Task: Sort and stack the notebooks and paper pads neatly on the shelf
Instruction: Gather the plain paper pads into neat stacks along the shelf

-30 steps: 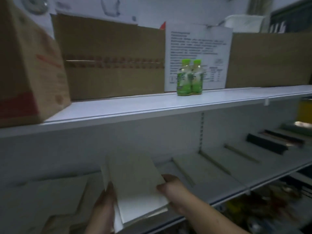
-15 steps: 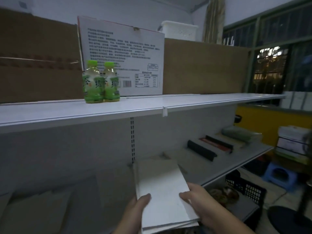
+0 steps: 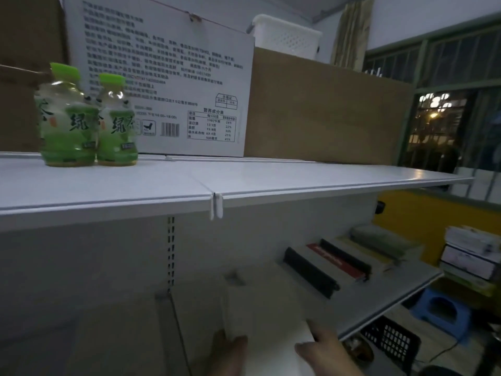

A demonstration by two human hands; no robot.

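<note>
I hold a small stack of white paper pads at the bottom of the view, over the lower white shelf. My left hand grips its left edge with the thumb on top. Along the right edge lies my right hand, gripping it. To the right, lying on the lower shelf, are a black-spined notebook, a red and black notebook, a pale pad and a green one. More pale pads lie dimly at lower left.
The upper shelf carries two green tea bottles, a white printed carton and brown cartons. At the right are a stack of boxes, a blue stool and a black crate on the floor.
My view has swung right and closer to the shelves. The pads in my hands have sunk lower in the frame, still held on both sides.
</note>
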